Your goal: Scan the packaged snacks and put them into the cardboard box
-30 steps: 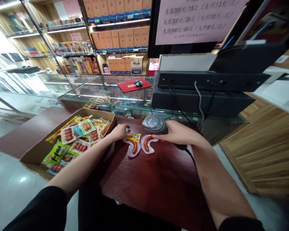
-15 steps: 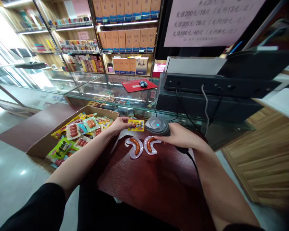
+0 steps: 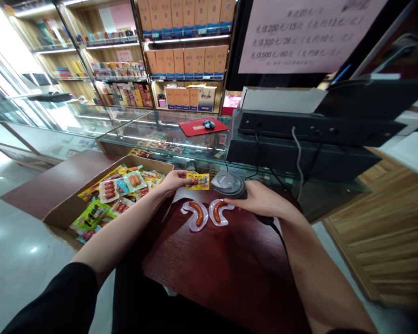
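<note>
Clamping the yellow packet [image 3: 199,181], the left grip [image 3: 176,181] is closed; the right grip [image 3: 259,197] wraps the scanner [image 3: 227,183].

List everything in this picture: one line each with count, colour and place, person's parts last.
Wooden table: 1, dark red, in front
Flat plastic packet: 1, yellow, in left hand
Handheld plastic scanner: 1, grey, in right hand
Curved sausage packs: 2, clear and red-brown, on table
Open cardboard box: 1, brown, left
Plastic snack packets: many, multicoloured, in box
Flat mouse mat: 1, red, glass counter
Computer mouse: 1, dark, on mat
Large paper sign: 1, pink, upper right
Stacked boxy devices: at least 2, black, right
Tall cartons: many, orange-and-blue, back shelves
Bare hands: 2, black-sleeved, centre
</note>
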### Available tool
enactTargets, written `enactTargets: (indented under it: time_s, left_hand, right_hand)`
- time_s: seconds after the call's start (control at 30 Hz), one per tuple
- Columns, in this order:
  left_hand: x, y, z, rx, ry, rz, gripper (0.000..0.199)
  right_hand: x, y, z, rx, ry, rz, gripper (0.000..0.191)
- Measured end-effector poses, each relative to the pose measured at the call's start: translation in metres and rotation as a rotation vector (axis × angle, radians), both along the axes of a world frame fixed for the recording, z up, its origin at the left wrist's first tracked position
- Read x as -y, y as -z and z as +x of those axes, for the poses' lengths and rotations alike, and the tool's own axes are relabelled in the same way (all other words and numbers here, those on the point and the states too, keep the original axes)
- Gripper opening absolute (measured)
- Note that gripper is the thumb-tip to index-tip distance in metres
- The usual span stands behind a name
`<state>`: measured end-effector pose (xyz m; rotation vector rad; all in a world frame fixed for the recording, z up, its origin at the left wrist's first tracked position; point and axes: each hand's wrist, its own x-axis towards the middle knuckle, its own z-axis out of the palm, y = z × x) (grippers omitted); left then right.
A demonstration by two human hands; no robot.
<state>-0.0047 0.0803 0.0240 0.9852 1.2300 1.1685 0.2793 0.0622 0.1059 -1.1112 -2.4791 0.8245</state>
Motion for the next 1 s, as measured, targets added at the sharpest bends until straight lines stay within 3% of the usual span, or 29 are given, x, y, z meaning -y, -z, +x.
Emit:
enactTargets:
  time_s: [0.17, 0.3, 0.5, 0.63, 0.8, 1.0]
  left_hand:
    - [-0.003, -0.014, -0.009, 0.001, -0.073, 0.060, 0.055]
    - [0.008, -0.045, -0.046, -0.075, -0.160, 0.139, 0.053]
    - [0.065, -0.099, -0.131, -0.231, -0.401, 0.166, 0.046]
    - [0.100, -0.119, -0.167, -0.170, -0.512, 0.216, 0.043]
    - [0.105, -0.113, -0.161, -0.215, -0.501, 0.193, 0.044]
    - [0.072, -0.084, -0.105, -0.260, -0.310, 0.212, 0.045]
  right_hand:
    - [0.002, -0.003, -0.001, -0.018, -0.013, 0.008, 0.045]
    - [0.000, 0.003, -0.004, -0.030, -0.061, -0.017, 0.049]
    - [-0.003, 0.014, -0.015, -0.023, -0.107, -0.018, 0.050]
    - [-0.002, 0.017, -0.021, -0.017, -0.144, -0.036, 0.049]
    - [-0.001, 0.016, -0.025, 0.009, -0.135, -0.022, 0.051]
    - [0.000, 0.007, -0.013, -0.007, -0.098, -0.027, 0.048]
